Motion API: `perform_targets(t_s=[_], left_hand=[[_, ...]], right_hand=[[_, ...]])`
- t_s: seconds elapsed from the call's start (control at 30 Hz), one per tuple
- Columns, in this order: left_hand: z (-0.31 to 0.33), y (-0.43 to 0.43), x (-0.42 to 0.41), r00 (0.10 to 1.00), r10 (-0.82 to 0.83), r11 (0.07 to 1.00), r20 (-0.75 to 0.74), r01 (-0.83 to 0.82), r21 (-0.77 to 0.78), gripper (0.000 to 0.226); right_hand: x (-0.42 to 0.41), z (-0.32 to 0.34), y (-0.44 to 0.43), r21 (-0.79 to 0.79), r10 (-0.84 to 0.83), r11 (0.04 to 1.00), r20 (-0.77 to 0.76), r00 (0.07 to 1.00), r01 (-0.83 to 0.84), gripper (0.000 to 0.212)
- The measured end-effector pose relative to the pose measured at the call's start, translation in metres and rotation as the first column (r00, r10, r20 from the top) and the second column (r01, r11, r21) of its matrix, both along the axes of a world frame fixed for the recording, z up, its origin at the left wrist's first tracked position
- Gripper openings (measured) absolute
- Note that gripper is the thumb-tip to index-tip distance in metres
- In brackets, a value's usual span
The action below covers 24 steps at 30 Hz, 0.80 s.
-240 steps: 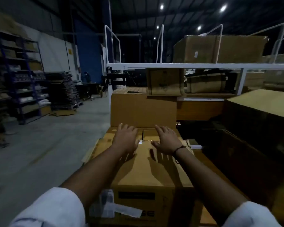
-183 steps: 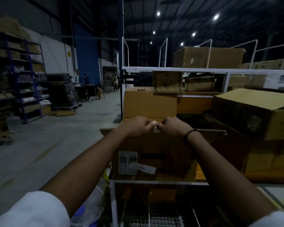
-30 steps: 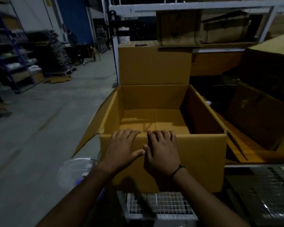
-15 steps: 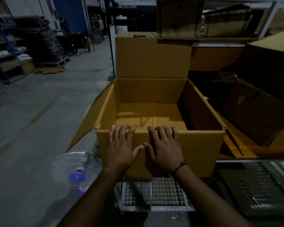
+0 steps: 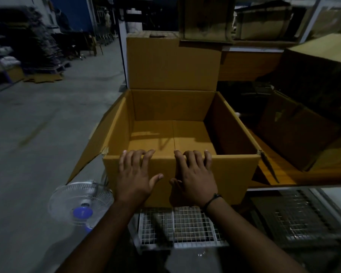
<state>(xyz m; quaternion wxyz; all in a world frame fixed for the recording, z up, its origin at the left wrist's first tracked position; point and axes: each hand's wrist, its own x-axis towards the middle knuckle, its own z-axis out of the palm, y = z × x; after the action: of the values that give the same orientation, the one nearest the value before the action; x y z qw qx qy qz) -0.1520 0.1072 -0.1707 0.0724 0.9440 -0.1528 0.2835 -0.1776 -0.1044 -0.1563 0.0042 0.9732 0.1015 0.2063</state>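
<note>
Carton (image 5: 231, 174) front wall under left hand (image 5: 134, 177) and right hand (image 5: 195, 179), fingertips (image 5: 187, 155) at rim

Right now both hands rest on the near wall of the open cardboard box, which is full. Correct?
No: the head view shows the cardboard box empty, bottom bare. The left hand and right hand do rest on its near wall.
</note>
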Motion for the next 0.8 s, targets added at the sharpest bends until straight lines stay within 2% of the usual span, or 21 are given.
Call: perform_targets(t_s=[0.17,0.37,0.57,0.8], left_hand=[[0.001,-0.007,0.001,0.999,0.032,0.999,0.006,-0.032,-0.028,0.071],[0.001,0.004,0.001,1.0,-0.01,1.0,0.009,0.01,0.01,0.078],[0.0,0.02,0.001,1.0,0.03,0.999,-0.009,-0.03,0.033,0.09],[0.0,0.014,-0.001,0.996,0.088,0.995,0.021,-0.089,0.036,0.084]], right_hand=[[0.005,-0.007,0.004,0.03,-0.011,1.0,0.097,0.995,0.009,0.074],[-0.001,-0.005,-0.013,0.021,0.057,0.998,0.098,0.994,-0.059,0.083],[-0.005,-0.01,-0.057,0.039,-0.034,0.999,0.081,0.996,0.031,0.085],[-0.004,-0.015,-0.072,0.055,-0.099,0.994,0.132,0.986,0.093,0.075]])
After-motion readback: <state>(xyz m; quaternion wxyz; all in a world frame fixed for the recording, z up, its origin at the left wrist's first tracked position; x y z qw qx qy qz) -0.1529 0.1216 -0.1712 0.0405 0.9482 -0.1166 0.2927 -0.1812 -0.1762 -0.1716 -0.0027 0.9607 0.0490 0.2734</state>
